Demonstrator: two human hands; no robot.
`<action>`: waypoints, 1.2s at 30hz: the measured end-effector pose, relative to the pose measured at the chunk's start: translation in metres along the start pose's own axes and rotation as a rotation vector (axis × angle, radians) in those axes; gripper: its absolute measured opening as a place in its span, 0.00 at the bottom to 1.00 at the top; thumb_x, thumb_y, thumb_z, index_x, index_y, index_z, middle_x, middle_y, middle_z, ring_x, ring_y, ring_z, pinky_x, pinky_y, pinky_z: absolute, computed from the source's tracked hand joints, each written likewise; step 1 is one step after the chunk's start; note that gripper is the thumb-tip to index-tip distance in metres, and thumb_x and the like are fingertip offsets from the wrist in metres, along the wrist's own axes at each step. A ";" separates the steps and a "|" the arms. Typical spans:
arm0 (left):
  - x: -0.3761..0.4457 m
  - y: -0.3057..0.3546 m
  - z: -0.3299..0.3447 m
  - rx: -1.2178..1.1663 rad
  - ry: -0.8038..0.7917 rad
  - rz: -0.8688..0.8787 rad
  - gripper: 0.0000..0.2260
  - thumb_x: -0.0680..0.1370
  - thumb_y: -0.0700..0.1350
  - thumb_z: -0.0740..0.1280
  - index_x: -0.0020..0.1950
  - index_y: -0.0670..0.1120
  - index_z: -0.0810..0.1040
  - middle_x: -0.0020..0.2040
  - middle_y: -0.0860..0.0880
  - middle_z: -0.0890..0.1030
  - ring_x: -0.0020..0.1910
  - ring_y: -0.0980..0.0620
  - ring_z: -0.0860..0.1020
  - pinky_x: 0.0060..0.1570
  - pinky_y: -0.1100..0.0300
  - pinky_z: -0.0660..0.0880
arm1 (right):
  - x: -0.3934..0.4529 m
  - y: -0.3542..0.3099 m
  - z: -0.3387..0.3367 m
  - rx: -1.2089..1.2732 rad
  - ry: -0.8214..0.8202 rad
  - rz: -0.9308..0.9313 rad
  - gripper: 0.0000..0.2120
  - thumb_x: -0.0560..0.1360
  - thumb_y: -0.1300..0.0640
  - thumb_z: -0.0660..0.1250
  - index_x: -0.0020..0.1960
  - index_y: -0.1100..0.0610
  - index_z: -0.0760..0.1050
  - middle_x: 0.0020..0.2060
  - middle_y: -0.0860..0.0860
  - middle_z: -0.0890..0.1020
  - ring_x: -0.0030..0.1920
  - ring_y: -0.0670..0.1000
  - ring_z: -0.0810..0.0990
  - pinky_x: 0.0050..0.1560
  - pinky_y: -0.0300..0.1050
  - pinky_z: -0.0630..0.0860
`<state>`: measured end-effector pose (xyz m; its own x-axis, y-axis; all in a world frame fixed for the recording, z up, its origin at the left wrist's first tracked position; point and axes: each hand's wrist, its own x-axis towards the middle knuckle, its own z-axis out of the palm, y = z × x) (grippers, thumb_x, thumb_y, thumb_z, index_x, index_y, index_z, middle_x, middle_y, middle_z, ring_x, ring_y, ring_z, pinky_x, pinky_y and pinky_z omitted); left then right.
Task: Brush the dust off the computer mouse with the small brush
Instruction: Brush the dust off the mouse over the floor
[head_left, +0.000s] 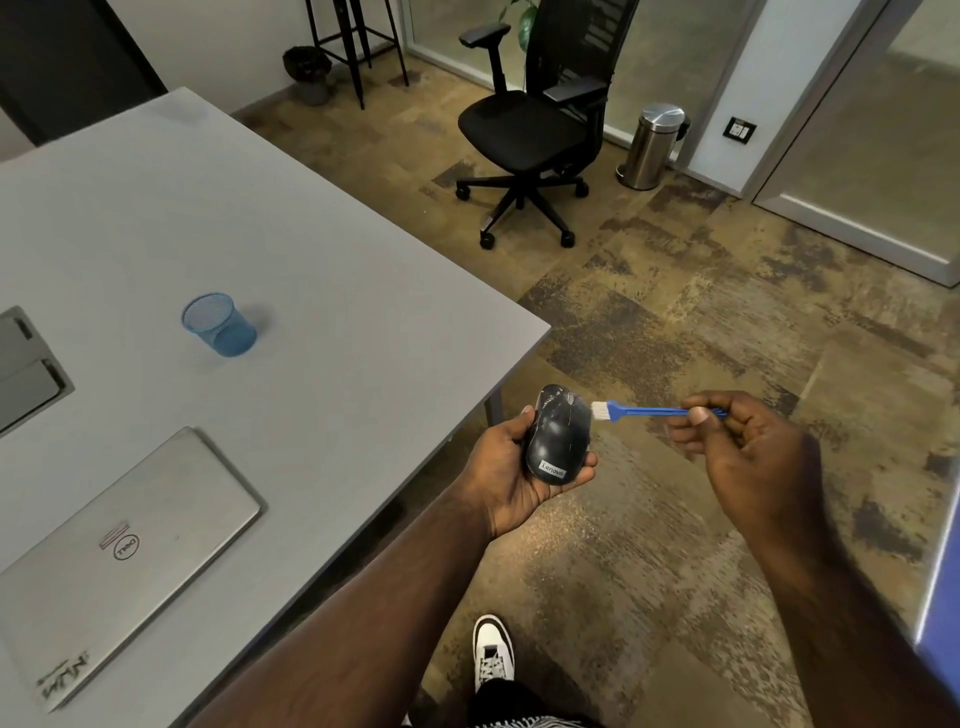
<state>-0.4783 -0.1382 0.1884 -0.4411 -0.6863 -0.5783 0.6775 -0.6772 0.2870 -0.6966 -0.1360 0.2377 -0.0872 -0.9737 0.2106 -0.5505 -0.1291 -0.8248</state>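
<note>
Down low, closest of all, a white shoe (492, 652) stands on the blotchy brown floor (675, 338), and to its left the smooth grey bench (311, 270) carries a flat silver laptop (119, 566) and a blue mesh cup (219, 324). Just past the bench's edge, the left hand (506, 475) cups the shiny, round black mouse (558, 436) in the air. Beside it, the right hand (748, 447) pinches the thin blue brush (644, 411), white bristles touching the mouse's front; I think short, soft flicks away from the wheel work best.
</note>
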 end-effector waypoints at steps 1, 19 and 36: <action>0.000 0.000 -0.001 0.010 0.008 0.001 0.26 0.82 0.55 0.51 0.70 0.37 0.68 0.51 0.33 0.81 0.45 0.39 0.81 0.44 0.49 0.82 | 0.000 0.000 -0.001 0.028 -0.017 -0.015 0.12 0.79 0.59 0.66 0.48 0.40 0.79 0.41 0.38 0.86 0.39 0.42 0.87 0.41 0.42 0.84; 0.004 -0.006 0.005 0.169 0.111 0.058 0.19 0.83 0.52 0.54 0.67 0.43 0.72 0.56 0.37 0.78 0.46 0.42 0.80 0.42 0.50 0.81 | 0.020 -0.015 0.020 -0.048 0.036 0.078 0.07 0.80 0.60 0.66 0.53 0.54 0.81 0.36 0.43 0.85 0.37 0.39 0.85 0.41 0.43 0.84; 0.008 -0.004 -0.001 0.182 0.093 0.043 0.18 0.83 0.52 0.53 0.66 0.44 0.73 0.53 0.38 0.80 0.45 0.42 0.81 0.44 0.50 0.79 | 0.021 -0.012 0.022 0.012 -0.063 0.064 0.09 0.79 0.61 0.66 0.49 0.48 0.80 0.34 0.44 0.86 0.36 0.41 0.86 0.39 0.40 0.83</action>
<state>-0.4840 -0.1413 0.1819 -0.3519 -0.6942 -0.6279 0.5734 -0.6901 0.4416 -0.6735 -0.1591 0.2399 -0.0690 -0.9899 0.1240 -0.5354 -0.0681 -0.8419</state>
